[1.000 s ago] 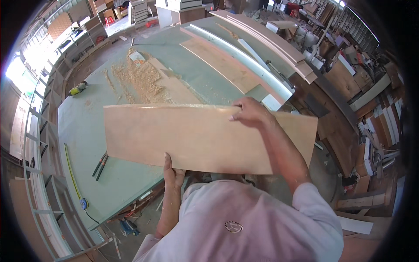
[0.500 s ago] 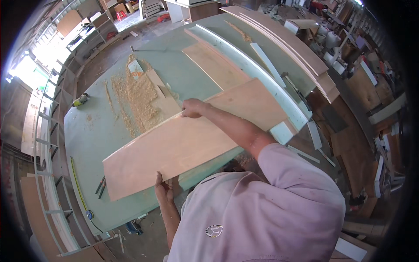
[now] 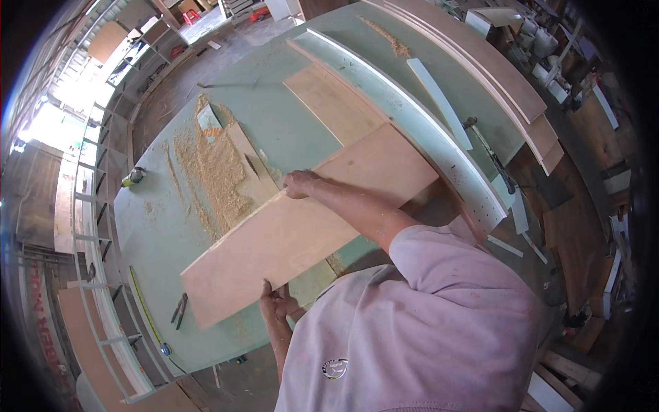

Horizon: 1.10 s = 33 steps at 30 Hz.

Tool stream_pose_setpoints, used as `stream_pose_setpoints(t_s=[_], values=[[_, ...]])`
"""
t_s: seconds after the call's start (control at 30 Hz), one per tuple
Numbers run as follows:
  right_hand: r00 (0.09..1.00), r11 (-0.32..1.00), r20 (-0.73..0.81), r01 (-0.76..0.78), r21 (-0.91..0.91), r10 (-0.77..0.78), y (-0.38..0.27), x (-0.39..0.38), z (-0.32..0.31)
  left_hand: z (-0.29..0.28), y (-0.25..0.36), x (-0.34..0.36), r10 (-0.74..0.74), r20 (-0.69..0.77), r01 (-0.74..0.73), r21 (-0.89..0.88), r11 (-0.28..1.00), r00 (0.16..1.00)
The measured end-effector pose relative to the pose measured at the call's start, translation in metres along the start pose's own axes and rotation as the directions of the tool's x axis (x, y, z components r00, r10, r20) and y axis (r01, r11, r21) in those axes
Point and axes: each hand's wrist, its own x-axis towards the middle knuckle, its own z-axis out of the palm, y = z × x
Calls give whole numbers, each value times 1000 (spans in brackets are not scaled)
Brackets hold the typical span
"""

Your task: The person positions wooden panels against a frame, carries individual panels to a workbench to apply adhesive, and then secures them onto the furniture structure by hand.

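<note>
A long plywood board (image 3: 268, 240) lies slantwise across the green worktable (image 3: 165, 226), its near edge raised in front of me. My right hand (image 3: 301, 184) is closed over the board's far edge at about mid-length. At the near edge, my left hand (image 3: 276, 302) grips the board with the thumb on top and the fingers underneath, partly hidden. Beyond the right hand, a pile of wood shavings (image 3: 220, 182) spreads around a thin wood strip (image 3: 250, 165). Another plywood piece (image 3: 336, 103) lies behind the board.
A long pale channel-shaped piece (image 3: 405, 110) runs along the right, with a hammer (image 3: 491, 154) and a white strip (image 3: 439, 103) beyond it. Stacked panels (image 3: 480, 62) line the far right edge. Pliers (image 3: 179, 311), a tape measure (image 3: 165, 349) and a power tool (image 3: 133, 176) lie left.
My view has shifted, so the table sits differently in it. Both hands still hold the plywood board, and its right end has drawn back from the channel-shaped piece's near end.
</note>
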Motion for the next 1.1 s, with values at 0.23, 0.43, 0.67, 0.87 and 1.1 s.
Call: stream_pose_setpoints(t_s=[0.23,0.43,0.67,0.87,1.1], values=[[867,936,-363,347,-54,-342,27,-73,-3,11,1,-11,-317,-36,316,243,917,948],[717,947,-626,171,-271,-308,98,-162,28,11,16,6,-419,-41,394,435,810,907],[730,963,-642,86,-254,-234,105,-158,27,-52,31,35,-582,145,574,102,813,800],[680,964,-688,116,-241,-254,118,-157,23,-45,62,20,37,-547,236,421,876,836],[661,962,-701,148,-231,-270,112,-146,16,-48,59,25,104,-508,131,406,905,855]])
